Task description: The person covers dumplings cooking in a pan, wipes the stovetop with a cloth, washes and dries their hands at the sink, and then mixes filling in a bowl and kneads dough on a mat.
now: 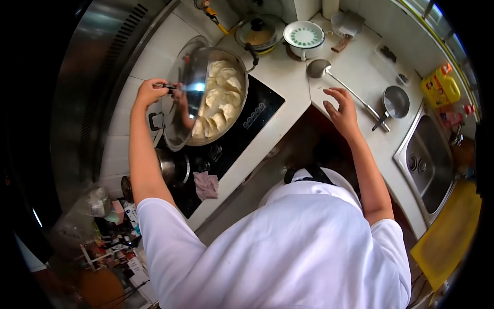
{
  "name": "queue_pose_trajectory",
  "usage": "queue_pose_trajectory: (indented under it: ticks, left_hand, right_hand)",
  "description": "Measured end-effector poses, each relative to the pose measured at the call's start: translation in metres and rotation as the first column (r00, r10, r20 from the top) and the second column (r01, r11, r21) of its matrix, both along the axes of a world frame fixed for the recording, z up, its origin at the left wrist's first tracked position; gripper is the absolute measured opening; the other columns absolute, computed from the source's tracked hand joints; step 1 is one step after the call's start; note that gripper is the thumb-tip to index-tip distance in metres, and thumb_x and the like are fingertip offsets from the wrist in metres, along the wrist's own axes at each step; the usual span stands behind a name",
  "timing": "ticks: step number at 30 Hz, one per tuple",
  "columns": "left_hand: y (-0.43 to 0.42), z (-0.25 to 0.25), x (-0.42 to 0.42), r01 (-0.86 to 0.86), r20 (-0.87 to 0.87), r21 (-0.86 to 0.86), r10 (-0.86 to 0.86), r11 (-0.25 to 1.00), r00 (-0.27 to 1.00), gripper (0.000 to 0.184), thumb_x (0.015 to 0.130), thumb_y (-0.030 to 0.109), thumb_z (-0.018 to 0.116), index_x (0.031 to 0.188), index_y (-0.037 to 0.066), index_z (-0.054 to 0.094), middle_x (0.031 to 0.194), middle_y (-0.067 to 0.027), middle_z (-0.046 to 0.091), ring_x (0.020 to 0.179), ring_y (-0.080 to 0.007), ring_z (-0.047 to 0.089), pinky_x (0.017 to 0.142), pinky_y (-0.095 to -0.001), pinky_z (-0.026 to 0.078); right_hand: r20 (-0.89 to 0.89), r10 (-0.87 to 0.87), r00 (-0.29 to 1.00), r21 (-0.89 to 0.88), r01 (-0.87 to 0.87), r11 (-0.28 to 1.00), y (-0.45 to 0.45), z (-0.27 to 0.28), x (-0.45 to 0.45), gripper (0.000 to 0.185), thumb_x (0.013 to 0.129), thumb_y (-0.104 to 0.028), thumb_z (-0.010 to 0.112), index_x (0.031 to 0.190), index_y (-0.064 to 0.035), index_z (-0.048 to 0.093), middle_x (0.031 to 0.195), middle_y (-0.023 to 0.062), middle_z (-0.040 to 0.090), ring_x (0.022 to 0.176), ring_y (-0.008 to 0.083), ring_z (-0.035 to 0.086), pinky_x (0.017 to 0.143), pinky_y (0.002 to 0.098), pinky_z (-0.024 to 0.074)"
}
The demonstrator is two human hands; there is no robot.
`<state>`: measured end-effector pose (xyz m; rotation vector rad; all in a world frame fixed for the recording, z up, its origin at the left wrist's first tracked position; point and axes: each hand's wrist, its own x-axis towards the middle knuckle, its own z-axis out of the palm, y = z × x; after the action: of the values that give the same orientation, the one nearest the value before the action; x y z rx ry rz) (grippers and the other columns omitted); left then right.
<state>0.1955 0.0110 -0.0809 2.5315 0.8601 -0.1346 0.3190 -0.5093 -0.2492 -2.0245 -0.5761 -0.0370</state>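
My left hand has its fingers closed on the knob of the lid. The lid lies immediately right of them, steeply tilted, long span up and down the view, over the pan's left side. Dumplings show uncovered beyond it. My right hand, farther off, is half open, holding nothing; the ladle lies diagonally nearby on the desk.
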Motion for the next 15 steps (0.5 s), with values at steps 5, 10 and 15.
queue_pose_trajectory:
  ticks: [5,10,15]
  left_hand:
    - [0.007,0.030,-0.012,-0.087,-0.024,-0.109,0.085,0.990,0.996,0.035,0.072,0.021,0.070,0.106,0.014,0.066,0.086,-0.0003,0.063,0.073,-0.0105,0.059,0.062,-0.0282,0.047]
    - [0.007,0.047,-0.010,-0.112,-0.009,-0.073,0.112,0.991,0.994,0.037,0.072,0.021,0.070,0.108,0.014,0.065,0.090,-0.0002,0.063,0.078,-0.0104,0.058,0.065,-0.0286,0.046]
    - [0.006,0.056,-0.003,-0.074,-0.019,-0.055,0.073,0.996,0.997,0.039,0.071,0.023,0.070,0.109,0.013,0.064,0.092,-0.0009,0.063,0.081,-0.0108,0.058,0.066,-0.0294,0.046]
  right_hand:
    - [-0.104,-0.007,0.995,0.036,0.011,0.999,-0.005,-0.003,-0.009,0.029,0.080,-0.013,0.065,0.108,-0.0070,0.064,0.114,0.0124,0.057,0.107,0.0310,0.052,0.090,0.0369,0.0424]
    - [-0.113,-0.005,0.994,0.050,0.011,0.999,-0.009,-0.004,-0.012,0.026,0.080,-0.013,0.064,0.106,-0.0073,0.065,0.112,0.0121,0.058,0.102,0.0302,0.055,0.088,0.0353,0.0438]
    - [-0.155,-0.012,0.988,0.044,0.019,0.999,-0.012,-0.002,-0.012,0.026,0.081,-0.014,0.063,0.106,-0.0079,0.065,0.111,0.0115,0.058,0.099,0.0283,0.056,0.084,0.0339,0.0448]
